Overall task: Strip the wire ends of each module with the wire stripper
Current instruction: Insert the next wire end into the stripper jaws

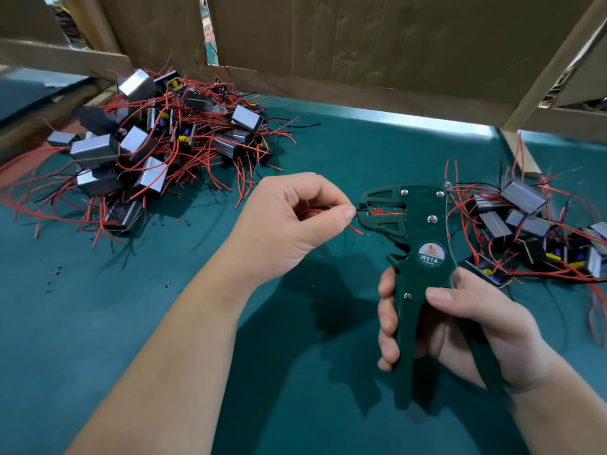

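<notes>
Wire (316, 210) is pinched by left hand (289, 224) at mouth of wire stripper (423, 231), which is gripped by right hand (476, 320). Risk: if misaligned w/ blades, strands are likely nicked.

an assembly workshop bench; green mat (164, 323), cardboard partitions (361, 44), heaped wired modules (141, 142) awaiting handwork

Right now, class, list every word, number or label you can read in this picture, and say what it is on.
"W01A": on the round sticker of the wire stripper.
The small line under it and the logo above it: too blurred to read.
</notes>
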`<state>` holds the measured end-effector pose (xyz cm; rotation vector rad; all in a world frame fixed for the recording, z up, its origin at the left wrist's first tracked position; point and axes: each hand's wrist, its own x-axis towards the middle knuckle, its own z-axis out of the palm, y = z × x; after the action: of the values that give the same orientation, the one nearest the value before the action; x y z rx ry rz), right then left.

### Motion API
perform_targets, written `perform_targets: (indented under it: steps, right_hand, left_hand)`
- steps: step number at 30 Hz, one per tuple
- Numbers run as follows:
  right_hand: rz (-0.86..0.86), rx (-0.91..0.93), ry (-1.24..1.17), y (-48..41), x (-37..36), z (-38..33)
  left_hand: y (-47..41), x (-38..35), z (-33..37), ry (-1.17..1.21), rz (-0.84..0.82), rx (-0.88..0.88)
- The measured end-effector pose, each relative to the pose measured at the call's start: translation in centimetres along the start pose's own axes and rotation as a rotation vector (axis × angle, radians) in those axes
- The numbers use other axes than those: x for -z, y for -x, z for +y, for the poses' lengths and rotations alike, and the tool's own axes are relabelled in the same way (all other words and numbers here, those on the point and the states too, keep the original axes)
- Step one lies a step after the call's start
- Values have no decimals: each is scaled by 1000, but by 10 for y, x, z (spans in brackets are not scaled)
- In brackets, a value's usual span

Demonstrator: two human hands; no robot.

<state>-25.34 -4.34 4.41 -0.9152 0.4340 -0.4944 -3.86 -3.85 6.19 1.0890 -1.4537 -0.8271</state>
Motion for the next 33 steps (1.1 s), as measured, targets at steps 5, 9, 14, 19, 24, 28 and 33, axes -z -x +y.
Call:
perform_targets:
  steps: [5,9,14,19,24,28,33]
  right_hand:
    - [35,-3,29,0,1,1]
    - [98,9,64,0,-1,2]
    - [26,12,0,0,0,2]
    - [-66,23,-40,-1,1,1]
    - [35,64,95,2,4,4]
    - [86,81,136,3,5,7]
    - [110,81,145,4,3,8]
  left_hand:
    - [0,0,0,-8,15,-13]
    - [1,-2,0,-27,41,-33]
    - [0,-3,0,-26,48,-20]
    - [0,-2,0,-30,57,-5]
    - [0,0,1,33,92,2]
    - [-1,1,1,83,100,19]
    - [0,-2,0,104,19,42]
